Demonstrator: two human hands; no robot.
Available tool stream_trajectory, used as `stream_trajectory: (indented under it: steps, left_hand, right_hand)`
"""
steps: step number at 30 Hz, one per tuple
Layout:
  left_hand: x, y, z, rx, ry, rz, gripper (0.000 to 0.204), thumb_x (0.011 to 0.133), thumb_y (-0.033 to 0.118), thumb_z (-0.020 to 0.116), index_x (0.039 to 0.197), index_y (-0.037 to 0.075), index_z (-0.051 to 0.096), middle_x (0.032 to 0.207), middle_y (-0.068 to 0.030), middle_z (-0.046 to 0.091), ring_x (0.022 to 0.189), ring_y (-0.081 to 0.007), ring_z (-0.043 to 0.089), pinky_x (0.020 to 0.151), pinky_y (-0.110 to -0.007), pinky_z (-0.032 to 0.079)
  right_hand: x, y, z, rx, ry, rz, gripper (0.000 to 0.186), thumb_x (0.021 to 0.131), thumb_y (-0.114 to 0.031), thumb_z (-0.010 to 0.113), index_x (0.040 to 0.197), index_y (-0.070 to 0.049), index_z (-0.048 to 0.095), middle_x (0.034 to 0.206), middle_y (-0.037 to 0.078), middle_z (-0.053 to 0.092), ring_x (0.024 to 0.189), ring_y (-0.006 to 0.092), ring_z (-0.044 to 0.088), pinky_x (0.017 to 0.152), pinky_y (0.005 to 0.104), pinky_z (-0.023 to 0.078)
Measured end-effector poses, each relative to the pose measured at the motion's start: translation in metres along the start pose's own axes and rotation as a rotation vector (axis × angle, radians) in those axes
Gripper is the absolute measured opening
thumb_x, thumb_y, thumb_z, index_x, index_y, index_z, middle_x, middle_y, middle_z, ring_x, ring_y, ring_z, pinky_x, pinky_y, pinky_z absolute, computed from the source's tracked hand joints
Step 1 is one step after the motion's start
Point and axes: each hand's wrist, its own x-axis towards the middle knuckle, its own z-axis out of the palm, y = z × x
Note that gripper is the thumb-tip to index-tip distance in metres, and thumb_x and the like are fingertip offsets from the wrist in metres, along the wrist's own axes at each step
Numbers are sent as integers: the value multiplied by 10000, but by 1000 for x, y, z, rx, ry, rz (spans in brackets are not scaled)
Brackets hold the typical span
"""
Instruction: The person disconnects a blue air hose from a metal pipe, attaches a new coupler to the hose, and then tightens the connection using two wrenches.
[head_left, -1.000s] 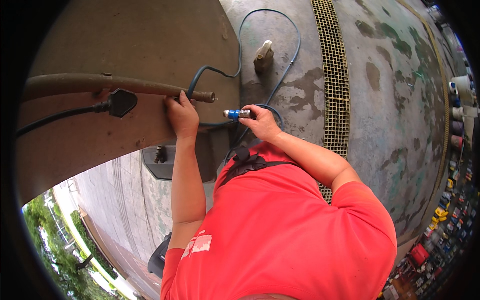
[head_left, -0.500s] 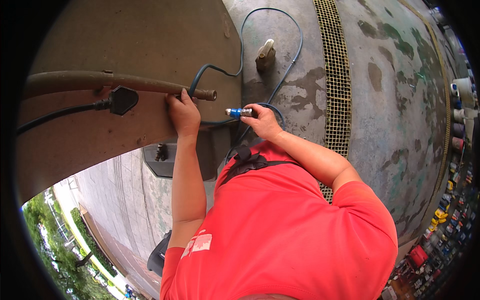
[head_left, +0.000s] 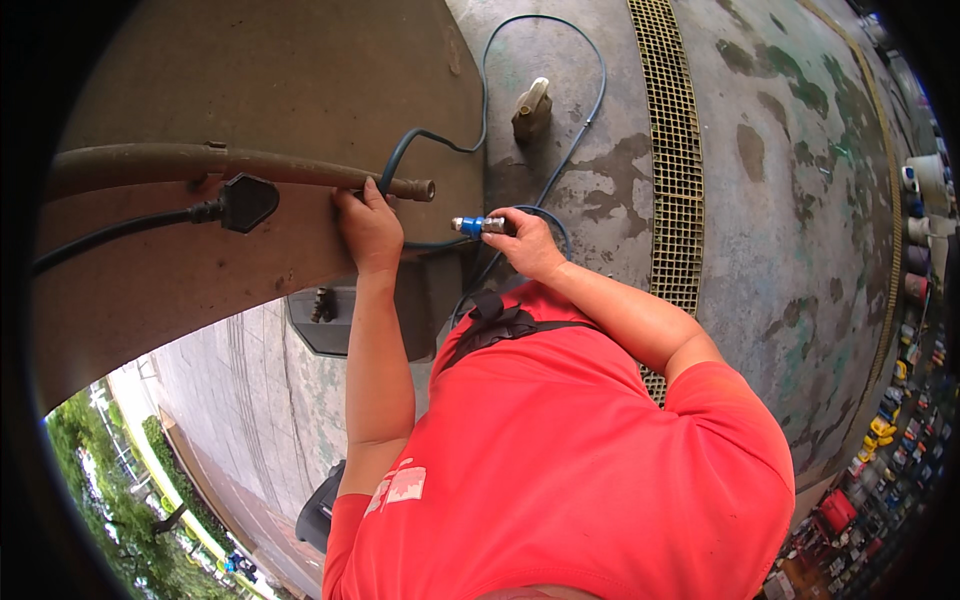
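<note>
Fingers of the right hand (head_left: 532, 248) closed around the rear of a blue-and-silver coupling (head_left: 470, 227); its free tip points left, just beside the open end of a brown pipe (head_left: 300, 167), not touching. Fingers of the left hand (head_left: 371, 236) curled at the pipe's lower side, against a dark blue hose (head_left: 399, 150); cannot tell which they grip. Black plug (head_left: 248, 203) farther left, below the pipe. Jug (head_left: 531, 112) stands on the floor (head_left: 745, 215), beyond both hands.
</note>
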Motion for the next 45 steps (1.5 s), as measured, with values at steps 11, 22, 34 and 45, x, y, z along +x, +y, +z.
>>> stream_trajectory:
  steps: [11,22,34,45]
  left_hand:
    - [1,-2,1,0,1,3,227,965,154,508,1071,-34,441,805,-184,628,665,-294,663,570,-377,520]
    - [1,4,1,0,10,-3,237,962,151,516,1079,-42,443,829,-195,617,664,-295,663,562,-366,524]
    - [2,-4,1,17,15,15,241,958,159,519,1065,-42,441,807,-208,624,687,-328,664,587,-393,521]
    - [1,-7,1,8,16,21,240,960,160,515,1063,-43,438,829,-225,625,706,-348,663,594,-406,518]
  right_hand:
    - [-8,-4,1,-31,-68,55,303,778,-150,736,1035,-16,643,808,91,670,740,145,630,700,289,506]
    - [-9,-7,1,-24,-92,64,291,786,-140,728,1035,-16,643,821,84,670,748,142,628,708,286,505]
    - [-10,-7,1,-36,-79,60,293,784,-141,730,1030,-11,640,828,97,674,763,152,638,713,292,507]
    - [-4,-1,2,-40,-40,-7,297,779,-136,734,1027,-3,638,826,103,680,747,161,643,706,298,512]
